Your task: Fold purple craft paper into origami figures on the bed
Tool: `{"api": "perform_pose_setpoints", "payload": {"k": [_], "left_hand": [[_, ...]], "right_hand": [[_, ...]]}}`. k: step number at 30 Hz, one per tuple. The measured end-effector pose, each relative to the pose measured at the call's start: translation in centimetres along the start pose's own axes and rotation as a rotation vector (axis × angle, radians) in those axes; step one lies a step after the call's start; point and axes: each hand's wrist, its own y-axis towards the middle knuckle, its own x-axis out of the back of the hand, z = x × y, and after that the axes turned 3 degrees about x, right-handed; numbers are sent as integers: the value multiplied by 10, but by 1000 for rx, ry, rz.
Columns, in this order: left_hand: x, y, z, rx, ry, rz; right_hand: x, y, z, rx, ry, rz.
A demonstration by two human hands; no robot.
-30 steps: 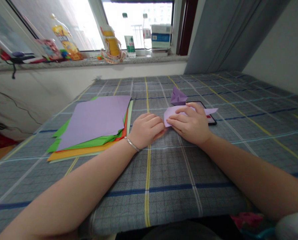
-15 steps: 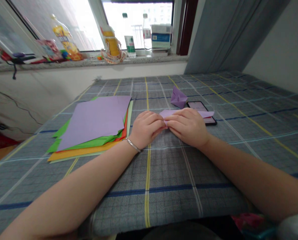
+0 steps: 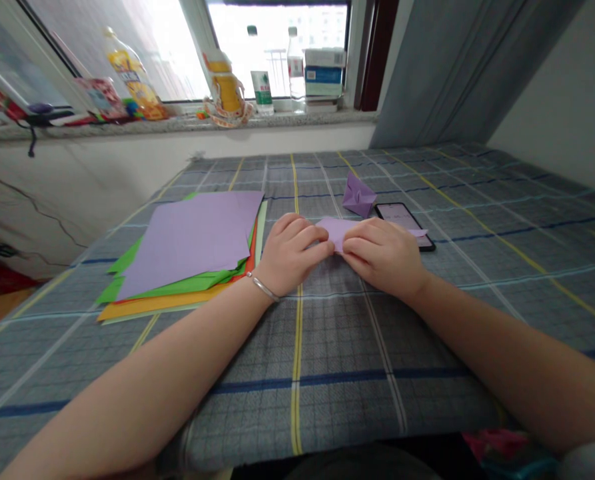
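A folded sheet of purple paper (image 3: 333,229) lies between my hands, low over the plaid cloth. My left hand (image 3: 297,250), with a silver bracelet at the wrist, pinches its left edge between thumb and fingers. From the right, my right hand (image 3: 384,253) grips the same paper and covers much of it; a narrow tip sticks out past the knuckles, over the phone (image 3: 402,217). Just beyond the hands stands a folded purple paper shape (image 3: 359,195) with pointed corners.
To the left lies a stack of coloured paper (image 3: 192,237), purple on top, with green, orange and yellow sheets below. The plaid cloth (image 3: 347,347) covers the surface. Bottles, a yellow cup (image 3: 226,90) and boxes (image 3: 324,72) line the windowsill behind.
My hands have drawn slightly apart along the paper, so more of it shows between them. The tip at the right has dropped a little and looks narrower.
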Motion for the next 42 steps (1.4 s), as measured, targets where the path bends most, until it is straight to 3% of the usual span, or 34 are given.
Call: {"api": "perform_pose_setpoints", "payload": {"k": [15,22,31,34,37,42], "left_hand": [[8,-2,27,47,12,-22],[6,-9,35,295,-9,-50],[5,-14,42,437,-77,-86],[5,-13,41,468,-108,-122],[6,-10,34,403,-166,-85],[8,-2,13,380,-278,9]], "right_hand": [[1,-9,-23,-100,18,-33],[2,-13,-33,-198,58,-37],[5,-15,-42,-282,46,-4],[8,-14,-44,-291,83,-57],[12,-10,-39,-269,107,-145],[13,-5,-25,-188,62,0]]}}
